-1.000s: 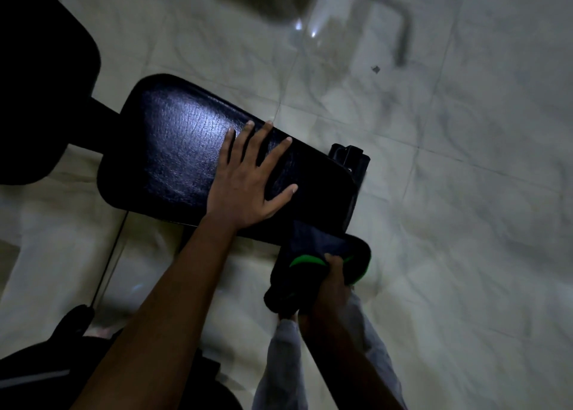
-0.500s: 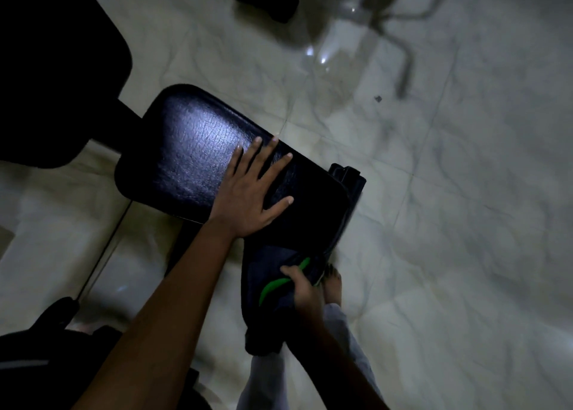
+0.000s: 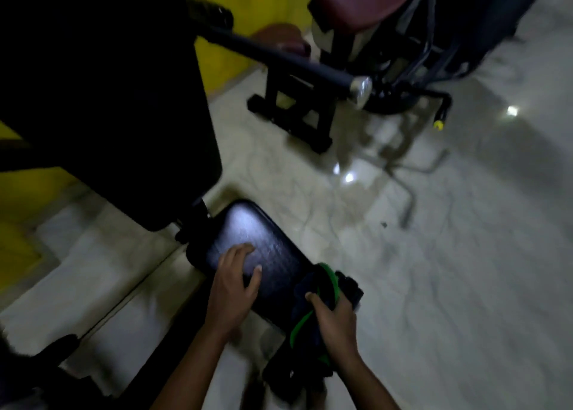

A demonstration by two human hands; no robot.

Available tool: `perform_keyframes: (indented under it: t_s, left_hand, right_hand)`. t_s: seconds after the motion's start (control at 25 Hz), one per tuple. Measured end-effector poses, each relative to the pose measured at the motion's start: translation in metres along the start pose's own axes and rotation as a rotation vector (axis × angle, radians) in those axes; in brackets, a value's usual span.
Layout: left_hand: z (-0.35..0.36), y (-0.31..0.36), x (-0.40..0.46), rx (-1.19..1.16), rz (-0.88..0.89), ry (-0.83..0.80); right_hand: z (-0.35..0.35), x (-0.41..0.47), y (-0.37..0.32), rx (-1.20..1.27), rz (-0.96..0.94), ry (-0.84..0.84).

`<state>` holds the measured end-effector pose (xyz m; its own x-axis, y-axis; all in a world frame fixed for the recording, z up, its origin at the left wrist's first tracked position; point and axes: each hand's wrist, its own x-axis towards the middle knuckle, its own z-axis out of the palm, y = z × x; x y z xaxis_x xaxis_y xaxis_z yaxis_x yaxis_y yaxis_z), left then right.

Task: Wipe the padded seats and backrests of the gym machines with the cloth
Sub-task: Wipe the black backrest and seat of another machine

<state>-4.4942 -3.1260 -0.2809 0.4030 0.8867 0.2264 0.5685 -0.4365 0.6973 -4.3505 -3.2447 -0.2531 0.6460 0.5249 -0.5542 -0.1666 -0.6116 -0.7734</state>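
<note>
A: Where is the cloth?

B: The dark cloth with a bright green edge (image 3: 313, 304) lies bunched on the near right end of the black padded vinyl seat (image 3: 263, 254). Part of it hangs over the seat's edge toward the floor.

A: Which hand has it?

B: The right hand (image 3: 333, 319). Its fingers curl over the bundle and the thumb pinches in from the left, so it grips the cloth against the seat's end.

A: And the left hand (image 3: 234, 281)?

B: It rests on the seat's near left part, palm down. The fingers look loosely spread and reach toward the glossy middle of the pad, with the thumb stretched out to the right. It holds nothing. The picture is blurred, so finer detail of the fingers cannot be told.

A: What surrounds the seat?

B: A large black padded backrest (image 3: 102, 99) rises on the left, just beyond the seat's far end. A black bar with a shiny metal end cap (image 3: 359, 88) crosses above the pale marble-patterned tile floor (image 3: 449, 270). Behind it stands a black steel machine frame (image 3: 297, 112), and a dark red rounded pad (image 3: 356, 0) sits at the top. A yellow wall (image 3: 223, 37) shows at the back left.
</note>
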Motion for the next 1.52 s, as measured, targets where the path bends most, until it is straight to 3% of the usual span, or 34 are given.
perform_keyframes:
  t_s: [0.2,0.32,0.48,0.84,1.08,1.52]
  left_hand:
    - [-0.051,0.052,0.023,-0.068,-0.099,0.097]
    - [-0.106,0.083,0.045,-0.055,-0.149,0.246]
    - [-0.164,0.109,0.061,-0.037,-0.181,0.332]
    - [-0.228,0.121,0.060,0.055,-0.183,0.419]
    - [-0.252,0.142,0.037,0.052,-0.243,0.477]
    - [-0.254,0.206,-0.080,0.252,-0.546,0.923]
  right_hand:
    - [-0.015,0.003,-0.102,-0.170,-0.287,-0.141]
    - [-0.015,-0.013,-0.182,-0.231,-0.485,-0.228]
    - [-0.007,-0.039,-0.242,-0.287,-0.662,-0.322]
    - [0.019,-0.083,-0.302,-0.325,-0.879,-0.505]
    - [0.024,-0.084,-0.323,-0.350,-1.022,-0.750]
    - [0.049,-0.141,-0.312,-0.465,-1.266,-1.062]
